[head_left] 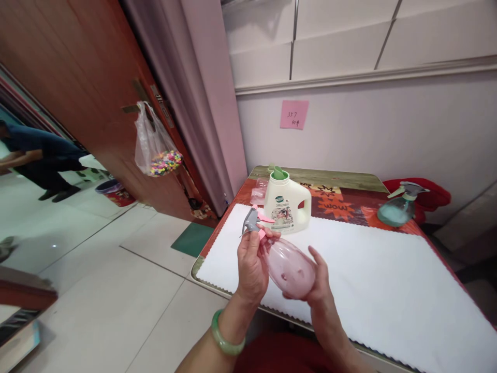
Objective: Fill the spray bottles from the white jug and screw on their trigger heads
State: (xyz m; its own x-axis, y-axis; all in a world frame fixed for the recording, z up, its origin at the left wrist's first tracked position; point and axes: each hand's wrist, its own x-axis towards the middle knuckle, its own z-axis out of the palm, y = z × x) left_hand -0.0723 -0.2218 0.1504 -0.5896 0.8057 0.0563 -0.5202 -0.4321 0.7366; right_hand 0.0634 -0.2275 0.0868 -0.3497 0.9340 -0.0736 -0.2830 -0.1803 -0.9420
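Observation:
I hold a pink see-through spray bottle over the near left edge of the table, tilted with its grey and pink trigger head pointing up and left. My left hand, with a green bangle on the wrist, is wrapped round the bottle's neck just below the trigger head. My right hand cups the bottle's round base from underneath. A white detergent jug with a green cap stands just behind the bottle on the white cloth.
A teal spray bottle stands at the table's far right near a red cushion. A pink note is stuck on the wall. A plastic bag of coloured beads hangs from the door handle. A person bends over at far left.

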